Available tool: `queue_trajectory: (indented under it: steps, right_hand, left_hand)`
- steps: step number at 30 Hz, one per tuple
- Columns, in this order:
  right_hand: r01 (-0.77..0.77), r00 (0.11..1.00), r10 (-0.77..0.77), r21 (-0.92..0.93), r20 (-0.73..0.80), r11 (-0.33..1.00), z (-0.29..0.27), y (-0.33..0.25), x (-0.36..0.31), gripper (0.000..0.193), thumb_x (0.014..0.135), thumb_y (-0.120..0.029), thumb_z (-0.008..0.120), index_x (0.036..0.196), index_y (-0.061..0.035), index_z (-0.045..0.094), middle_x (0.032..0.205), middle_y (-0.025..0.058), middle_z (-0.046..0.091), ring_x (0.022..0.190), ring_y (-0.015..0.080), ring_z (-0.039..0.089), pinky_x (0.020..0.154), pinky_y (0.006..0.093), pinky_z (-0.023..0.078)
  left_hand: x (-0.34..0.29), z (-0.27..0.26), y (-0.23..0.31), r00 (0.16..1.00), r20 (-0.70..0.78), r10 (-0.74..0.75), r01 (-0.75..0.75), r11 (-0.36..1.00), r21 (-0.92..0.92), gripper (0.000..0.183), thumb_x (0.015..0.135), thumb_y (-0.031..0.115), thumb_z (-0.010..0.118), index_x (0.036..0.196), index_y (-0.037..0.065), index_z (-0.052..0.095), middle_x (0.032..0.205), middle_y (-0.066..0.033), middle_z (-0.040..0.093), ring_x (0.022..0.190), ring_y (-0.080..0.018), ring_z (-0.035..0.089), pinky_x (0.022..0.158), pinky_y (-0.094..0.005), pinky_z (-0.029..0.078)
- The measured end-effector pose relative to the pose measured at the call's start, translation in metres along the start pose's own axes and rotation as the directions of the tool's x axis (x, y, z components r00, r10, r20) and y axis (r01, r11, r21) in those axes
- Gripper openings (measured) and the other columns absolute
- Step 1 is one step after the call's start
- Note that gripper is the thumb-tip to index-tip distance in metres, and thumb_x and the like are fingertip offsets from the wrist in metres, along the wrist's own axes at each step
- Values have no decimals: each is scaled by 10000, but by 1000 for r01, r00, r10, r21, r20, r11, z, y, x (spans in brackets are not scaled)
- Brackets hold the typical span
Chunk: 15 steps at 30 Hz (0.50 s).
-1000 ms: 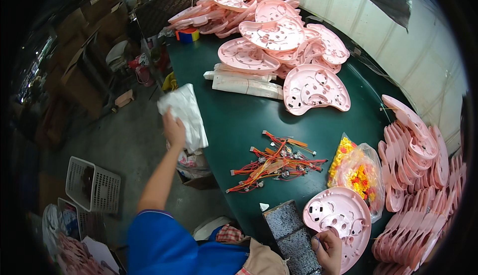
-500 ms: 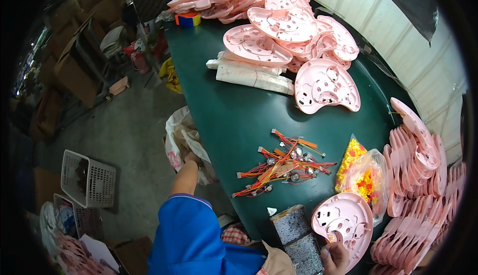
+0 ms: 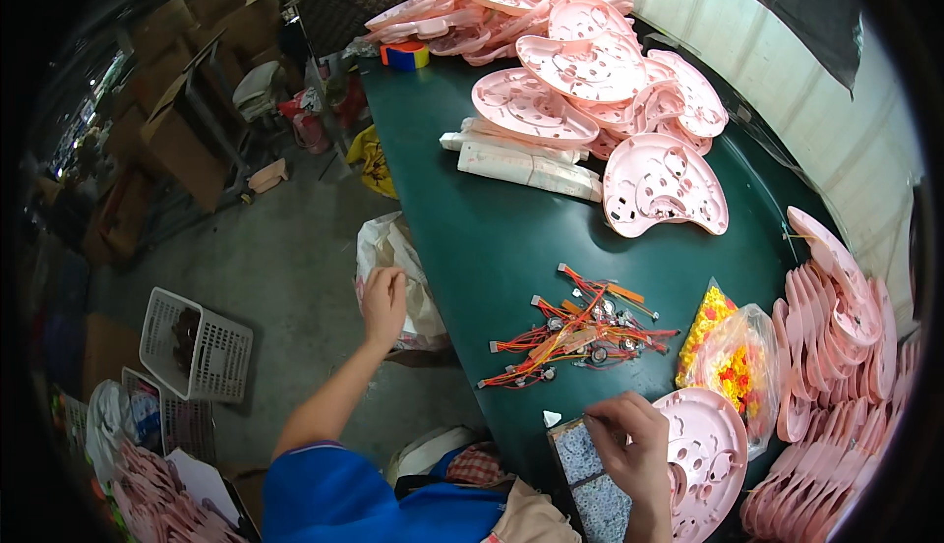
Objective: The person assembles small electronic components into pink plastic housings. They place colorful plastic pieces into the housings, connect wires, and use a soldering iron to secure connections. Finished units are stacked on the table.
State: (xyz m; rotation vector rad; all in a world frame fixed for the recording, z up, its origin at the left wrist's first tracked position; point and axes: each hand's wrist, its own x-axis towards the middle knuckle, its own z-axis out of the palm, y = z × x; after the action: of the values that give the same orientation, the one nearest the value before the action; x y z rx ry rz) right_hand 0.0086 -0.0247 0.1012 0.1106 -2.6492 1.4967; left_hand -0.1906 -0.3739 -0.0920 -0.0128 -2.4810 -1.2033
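My left hand (image 3: pixel 383 304) is raised over the mouth of a white plastic bag (image 3: pixel 405 248) hanging beside the table's left edge. Its fingers are curled together, and whatever is in them cannot be made out. Over two grey speckled blocks (image 3: pixel 602 509) at the near edge is my right hand (image 3: pixel 631 443), its fingers bent down and pinched; what they hold is hidden. Just right of it a pink bean-shaped plastic shell (image 3: pixel 710 454) lies with its inner side up, partly covered by that hand. A small white piece (image 3: pixel 552 417) lies by the blocks.
Red and yellow wires (image 3: pixel 580 331) with small round parts lie mid-table. Bags of yellow and red pieces (image 3: pixel 733 366) sit right of them. Pink shells are piled at the back (image 3: pixel 580 61) and stacked at right (image 3: pixel 826 346). A white basket (image 3: pixel 221 361) stands on the floor.
My left hand has come up out of the white bag. My right hand has lifted off the pink shell and moved up and left over the blocks. The view has shifted slightly.
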Motion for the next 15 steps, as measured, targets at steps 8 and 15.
queue_trajectory:
  steps: [8, 15]
  right_hand:
    - [234, 967, -214, -151, 135, 960, 38, -1, -12, 275, 840, -70, 801, 1104, -50, 725, 1222, 141, 675, 1025, 329, 656, 846, 408, 556]
    - [-33, 989, 32, -2, -146, 999, -15, 29, -78, 263, 859, -66, 798, 1109, -15, 735, 1157, 147, 708, 1038, 308, 703, 902, 381, 561]
  left_hand:
    - [-106, -1, 187, -126, 978, 168, 988, -65, 138, 600, 1084, 618, 410, 1261, 82, 616, 923, -14, 691, 655, -131, 665, 477, -283, 542]
    - [8, 3, 48, 851, 494, -178, 410, 813, -414, 224, 1048, 244, 599, 1001, 49, 698, 794, -43, 612, 641, -126, 551, 554, -273, 446]
